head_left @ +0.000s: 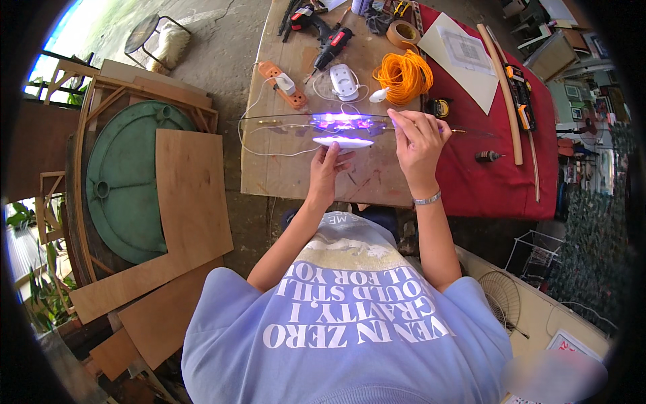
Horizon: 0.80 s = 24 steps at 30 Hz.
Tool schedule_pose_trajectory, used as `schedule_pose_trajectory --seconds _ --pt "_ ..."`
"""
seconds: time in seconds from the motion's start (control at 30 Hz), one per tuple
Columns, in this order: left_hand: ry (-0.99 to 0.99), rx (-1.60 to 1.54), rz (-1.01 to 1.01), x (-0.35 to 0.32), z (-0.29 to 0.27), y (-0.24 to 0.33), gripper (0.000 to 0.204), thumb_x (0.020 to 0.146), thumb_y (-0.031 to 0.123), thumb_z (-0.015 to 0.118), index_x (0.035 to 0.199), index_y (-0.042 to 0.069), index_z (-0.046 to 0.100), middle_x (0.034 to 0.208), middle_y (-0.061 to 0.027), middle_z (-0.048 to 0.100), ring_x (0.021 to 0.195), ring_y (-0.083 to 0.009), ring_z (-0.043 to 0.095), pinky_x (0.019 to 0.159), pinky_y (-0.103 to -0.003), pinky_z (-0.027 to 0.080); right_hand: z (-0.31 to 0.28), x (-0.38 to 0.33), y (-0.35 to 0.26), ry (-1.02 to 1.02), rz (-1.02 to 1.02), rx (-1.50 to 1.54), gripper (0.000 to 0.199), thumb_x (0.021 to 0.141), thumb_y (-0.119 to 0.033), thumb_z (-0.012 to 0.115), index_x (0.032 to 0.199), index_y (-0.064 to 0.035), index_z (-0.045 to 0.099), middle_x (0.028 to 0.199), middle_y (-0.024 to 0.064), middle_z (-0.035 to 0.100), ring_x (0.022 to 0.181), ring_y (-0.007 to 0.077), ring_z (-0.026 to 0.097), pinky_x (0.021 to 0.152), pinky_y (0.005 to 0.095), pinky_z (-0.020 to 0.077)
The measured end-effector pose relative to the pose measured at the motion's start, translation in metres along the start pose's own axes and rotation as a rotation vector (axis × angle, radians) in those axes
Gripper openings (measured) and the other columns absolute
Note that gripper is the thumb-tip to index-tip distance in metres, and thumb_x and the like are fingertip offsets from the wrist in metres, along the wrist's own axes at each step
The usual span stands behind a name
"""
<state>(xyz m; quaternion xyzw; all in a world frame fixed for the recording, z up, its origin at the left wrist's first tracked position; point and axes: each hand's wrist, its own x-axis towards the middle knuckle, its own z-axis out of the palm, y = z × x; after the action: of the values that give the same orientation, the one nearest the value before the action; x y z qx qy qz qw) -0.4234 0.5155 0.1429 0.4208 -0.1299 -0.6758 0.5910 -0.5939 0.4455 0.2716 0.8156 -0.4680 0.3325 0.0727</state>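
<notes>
My left hand is closed round a white, oval lamp with a thin white cord. It casts bright violet light onto a thin, clear pane, seemingly glass, which stretches across in front of me. Close to the pane's upper edge, my right hand has thumb and forefinger pinched together, apparently on the pane. Glare hides what lies in the lit spot. A slim brass-coloured piece shows near the pane's left part.
Beyond the pane, the table carries an orange power strip, a white socket block, a cordless drill and coiled orange cord. Red cloth at right bears a small dark bottle and a wooden strip.
</notes>
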Motion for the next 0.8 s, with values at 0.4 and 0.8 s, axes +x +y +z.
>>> schedule_pose_trajectory --seconds 0.4,0.8 --pt "0.016 0.032 0.051 0.007 0.003 -0.008 0.044 0.1 0.042 0.057 0.129 0.008 0.052 0.118 -0.0064 0.065 0.106 -0.0208 0.066 0.085 -0.033 0.048 0.001 0.004 0.007 -0.013 -0.025 0.028 0.026 0.082 -0.01 0.072 0.107 -0.0189 0.073 0.095 -0.0056 0.065 0.09 0.0152 0.059 0.091 0.0391 0.0346" --pt "0.136 0.036 0.108 -0.001 0.015 -0.025 0.042 0.102 0.045 0.052 0.12 0.009 0.059 0.113 -0.0066 0.068 0.107 -0.0234 0.066 0.082 -0.035 0.049 -0.005 0.009 0.02 -0.086 -0.063 0.111 0.027 0.082 -0.01 0.071 0.108 -0.018 0.073 0.097 -0.0047 0.063 0.094 0.0159 0.057 0.093 0.0403 0.0353"
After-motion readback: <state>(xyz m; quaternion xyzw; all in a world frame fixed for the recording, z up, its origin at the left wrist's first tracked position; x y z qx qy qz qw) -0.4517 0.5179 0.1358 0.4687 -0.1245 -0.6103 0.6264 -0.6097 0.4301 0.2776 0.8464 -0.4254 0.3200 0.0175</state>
